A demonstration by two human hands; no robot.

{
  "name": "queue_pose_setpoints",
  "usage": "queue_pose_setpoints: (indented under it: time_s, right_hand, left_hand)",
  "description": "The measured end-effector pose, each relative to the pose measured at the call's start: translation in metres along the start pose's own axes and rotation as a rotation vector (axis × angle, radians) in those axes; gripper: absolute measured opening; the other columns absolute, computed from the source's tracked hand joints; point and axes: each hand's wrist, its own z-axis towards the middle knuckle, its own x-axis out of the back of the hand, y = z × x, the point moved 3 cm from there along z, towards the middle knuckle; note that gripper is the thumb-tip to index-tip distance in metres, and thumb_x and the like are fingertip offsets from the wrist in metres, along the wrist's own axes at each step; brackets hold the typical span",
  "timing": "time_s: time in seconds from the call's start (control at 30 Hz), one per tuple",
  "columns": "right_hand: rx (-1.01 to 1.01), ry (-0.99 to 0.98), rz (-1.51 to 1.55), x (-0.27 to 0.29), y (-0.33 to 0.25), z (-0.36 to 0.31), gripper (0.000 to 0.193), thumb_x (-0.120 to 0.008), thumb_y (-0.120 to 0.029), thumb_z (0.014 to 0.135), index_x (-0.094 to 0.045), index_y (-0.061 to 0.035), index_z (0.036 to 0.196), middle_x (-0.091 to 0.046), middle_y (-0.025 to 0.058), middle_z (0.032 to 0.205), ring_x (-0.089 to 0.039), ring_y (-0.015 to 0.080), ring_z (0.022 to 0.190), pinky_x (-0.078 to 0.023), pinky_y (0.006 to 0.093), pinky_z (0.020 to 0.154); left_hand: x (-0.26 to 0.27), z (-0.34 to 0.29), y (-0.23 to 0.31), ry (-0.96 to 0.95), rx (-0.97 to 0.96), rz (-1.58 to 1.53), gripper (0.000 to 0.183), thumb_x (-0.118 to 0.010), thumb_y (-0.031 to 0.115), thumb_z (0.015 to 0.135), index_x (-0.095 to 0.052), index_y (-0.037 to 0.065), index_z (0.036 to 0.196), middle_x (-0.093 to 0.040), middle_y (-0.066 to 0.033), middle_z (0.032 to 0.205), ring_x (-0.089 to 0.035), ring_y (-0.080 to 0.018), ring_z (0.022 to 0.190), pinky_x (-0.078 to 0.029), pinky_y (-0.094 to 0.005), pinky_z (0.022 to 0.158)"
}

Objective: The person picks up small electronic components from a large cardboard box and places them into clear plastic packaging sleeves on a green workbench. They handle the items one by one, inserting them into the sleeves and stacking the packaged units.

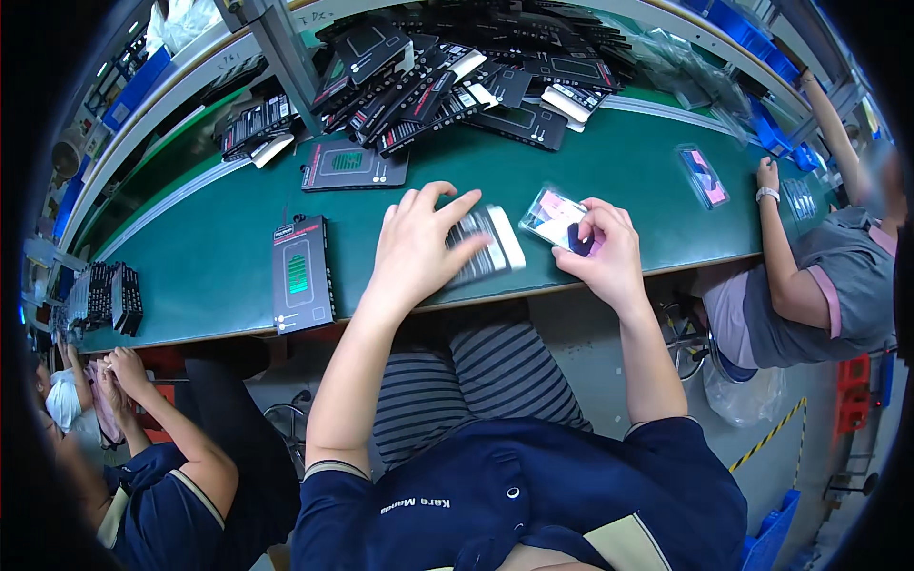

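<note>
My left hand [416, 243] is above the bench with its fingers apart, and its thumb reaches over a black box [497, 255] with a white end. The box is smeared by motion; no closed grip on it shows. In my right hand [610, 249] is a clear plastic pack [555, 215] with pink, white and dark blue contents, pinched between thumb and fingers. A dark box with a green battery picture [301, 276] lies left of my left hand, and a similar box [354, 166] lies farther back.
A heap of black boxes [447, 90] covers the back of the green bench [219, 247]. Another clear pack [703, 177] lies to the right. Stacked boxes [103, 297] stand at far left. Co-workers sit on both sides; one's arm [776, 224] rests at the bench's right end.
</note>
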Motion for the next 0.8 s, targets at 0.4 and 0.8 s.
queue_pose_setpoints:
  time_s: [0.4,0.8]
  right_hand:
    - [0.239,-0.572,0.081,-0.004,-0.01,0.024,0.029,-0.08,-0.019,0.068,-0.06,-0.0089,0.087,-0.056,0.0148,0.137,-0.045,0.0338,0.132,-0.018,0.0575,0.115]
    - [0.053,-0.098,1.219,-0.023,-0.103,0.017,0.046,-0.044,0.005,0.09,-0.045,0.0067,0.136,-0.05,0.0203,0.14,-0.045,0.0252,0.135,-0.033,0.0372,0.113]
  left_hand:
    - [0.001,-0.007,-0.006,-0.077,-0.121,-0.053,0.083,-0.085,0.045,0.058,-0.063,0.005,0.127,-0.058,-0.0122,0.119,-0.054,-0.0304,0.109,-0.042,-0.0393,0.099]
    - [0.028,-0.006,0.022,0.435,-0.021,-0.48,0.09,-0.093,0.025,0.059,-0.045,0.005,0.133,-0.058,-0.0142,0.12,-0.059,-0.0246,0.109,-0.047,-0.0362,0.094]
